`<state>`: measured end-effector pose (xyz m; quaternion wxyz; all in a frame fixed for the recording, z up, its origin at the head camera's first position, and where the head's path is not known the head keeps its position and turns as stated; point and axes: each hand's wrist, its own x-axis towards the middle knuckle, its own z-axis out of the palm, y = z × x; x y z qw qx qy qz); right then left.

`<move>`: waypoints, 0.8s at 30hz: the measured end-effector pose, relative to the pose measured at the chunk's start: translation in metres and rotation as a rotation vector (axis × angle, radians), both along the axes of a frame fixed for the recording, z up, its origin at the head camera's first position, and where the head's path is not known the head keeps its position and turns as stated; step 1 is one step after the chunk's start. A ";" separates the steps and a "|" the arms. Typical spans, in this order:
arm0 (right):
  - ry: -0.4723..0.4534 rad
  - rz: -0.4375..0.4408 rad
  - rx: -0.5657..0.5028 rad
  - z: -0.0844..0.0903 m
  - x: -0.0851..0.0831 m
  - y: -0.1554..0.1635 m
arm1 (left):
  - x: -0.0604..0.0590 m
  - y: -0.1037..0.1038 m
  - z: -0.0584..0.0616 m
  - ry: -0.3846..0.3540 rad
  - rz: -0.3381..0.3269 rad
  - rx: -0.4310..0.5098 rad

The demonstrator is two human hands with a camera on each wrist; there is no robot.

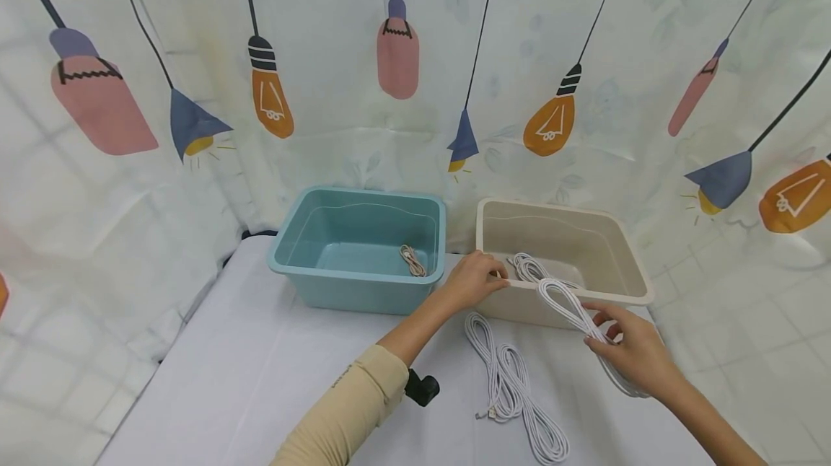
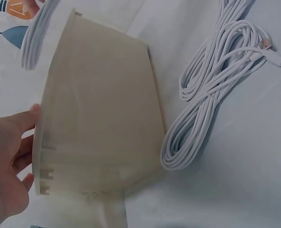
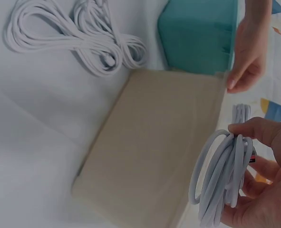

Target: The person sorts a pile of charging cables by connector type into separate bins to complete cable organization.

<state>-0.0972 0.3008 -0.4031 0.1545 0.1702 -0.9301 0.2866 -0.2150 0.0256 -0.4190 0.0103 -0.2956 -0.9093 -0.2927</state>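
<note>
My left hand (image 1: 476,282) grips the front left rim of a beige plastic bin (image 1: 519,309). In the left wrist view its thumb and fingers (image 2: 22,164) are on either side of that rim. A coiled white cable (image 1: 568,307) hangs between the thumb and fingers of my right hand (image 1: 632,347), its far loop over the bin's front rim. Another white cable bundle (image 1: 529,266) is inside the bin, partly hidden by the front wall. White coiled cables (image 1: 513,379) lie on the table before the bin, with a USB-C plug (image 2: 279,61) showing in the left wrist view.
Left of the beige bin stands a teal bin (image 1: 357,296) with a small tan cable bundle (image 1: 412,261) inside. A black object (image 1: 423,388) shows beside the left sleeve. Behind the white-covered table (image 1: 227,379) hangs a lamp-print curtain (image 1: 324,148).
</note>
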 end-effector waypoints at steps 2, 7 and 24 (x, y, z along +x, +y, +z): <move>-0.005 0.004 0.009 0.007 -0.004 0.001 | 0.000 0.000 0.000 0.005 -0.001 0.010; -0.071 0.000 0.035 0.025 -0.018 0.002 | -0.001 0.001 -0.002 0.030 -0.004 0.026; -0.184 -0.019 0.073 0.055 -0.076 0.014 | 0.000 0.003 -0.006 0.057 0.018 -0.018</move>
